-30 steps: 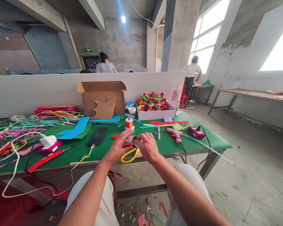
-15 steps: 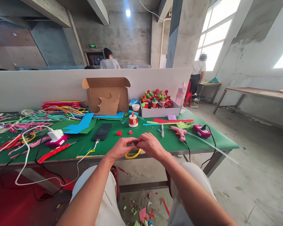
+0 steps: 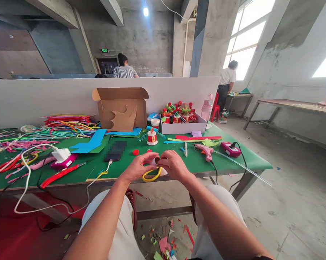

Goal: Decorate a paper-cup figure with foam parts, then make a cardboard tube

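Observation:
Both hands meet over the front edge of the green table. My left hand (image 3: 140,167) pinches a small pale curled piece (image 3: 153,161) between thumb and fingers. On its other side my right hand (image 3: 175,165) closes its fingertips on the same piece. A yellow loop (image 3: 151,177) hangs just under the fingers; what it belongs to is hidden. A bit of something white shows beneath my right hand. Beyond the hands stands a red-and-white paper cup figure (image 3: 152,138) with a spiral arm at each side. A red round cap (image 3: 136,152) lies left of it.
A white box (image 3: 183,127) of finished figures stands behind, beside a cut brown carton (image 3: 122,108). At right are a pink glue gun (image 3: 206,151) and a power socket (image 3: 230,149). Left lie a phone (image 3: 115,151), cables, a red cutter (image 3: 60,175) and pipe cleaners (image 3: 71,122).
My hands have risen slightly and the left has opened its grip a little, showing more of the pale piece. The left hand now covers the small red piece beside the cap.

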Demonstrator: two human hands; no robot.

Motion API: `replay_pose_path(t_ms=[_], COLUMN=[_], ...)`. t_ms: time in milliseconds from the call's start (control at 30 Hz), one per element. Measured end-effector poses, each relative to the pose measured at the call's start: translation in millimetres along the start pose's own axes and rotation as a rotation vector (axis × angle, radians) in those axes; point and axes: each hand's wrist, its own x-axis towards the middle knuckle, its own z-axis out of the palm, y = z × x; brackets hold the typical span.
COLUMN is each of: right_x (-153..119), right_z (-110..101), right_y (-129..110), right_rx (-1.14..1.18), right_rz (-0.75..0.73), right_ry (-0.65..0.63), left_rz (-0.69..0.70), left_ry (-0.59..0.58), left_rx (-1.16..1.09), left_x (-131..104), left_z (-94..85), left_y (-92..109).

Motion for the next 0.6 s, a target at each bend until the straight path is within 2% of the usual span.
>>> replay_pose_path(t_ms=[67, 200, 267, 333, 467, 600], right_x=[0, 1, 1, 1, 2, 0], right_z=[-1, -6, -10, -13, -16, -20], right_y=[6, 22, 28, 31, 34, 40], right_rx=[0.150, 0.508, 0.634, 0.742, 0.976, 1.245], right_rz=[0.105, 0.400, 0.547, 0.669, 0.812, 0.876], right_ry=[0.112, 0.417, 0.537, 0.605, 0.677, 0.645], left_rz=[0.001, -0.050, -0.103, -0.143, -0.149, -0.159], left_ry=[0.150, 0.603, 0.724, 0.742, 0.689, 0.653], left_rx=[-0.075, -0.210, -0.259, -0.286, -0.286, -0.276], left_x=[3, 7, 6, 5, 4, 5], left_z=[-4.7, -22.0, -29.9, -33.7, -28.8, -20.8], left_y=[-2, -7, -10, -12, -12, -9])
